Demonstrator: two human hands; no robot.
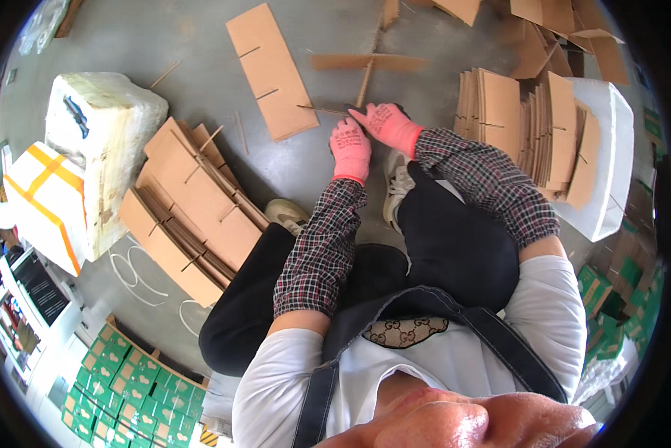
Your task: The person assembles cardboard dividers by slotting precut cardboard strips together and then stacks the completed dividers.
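Note:
In front of me, slotted cardboard divider strips stand on edge and cross each other, seen mostly from above as thin lines. My left hand, in a pink-red work glove, is closed at the near end of the strips, where a thin edge sticks out to its left. Close beside it, my right hand, gloved alike, is closed on the same cardboard from the right. The fingertips of both hands are partly hidden. Left of the hands, a loose flat divider strip with two slots lies on the floor.
By my left leg rests a stack of slotted cardboard strips. Another stack stands at the right by a white foam box. White foam boxes sit at the left, with a loose white strap on the floor. Green cartons are stacked lower left.

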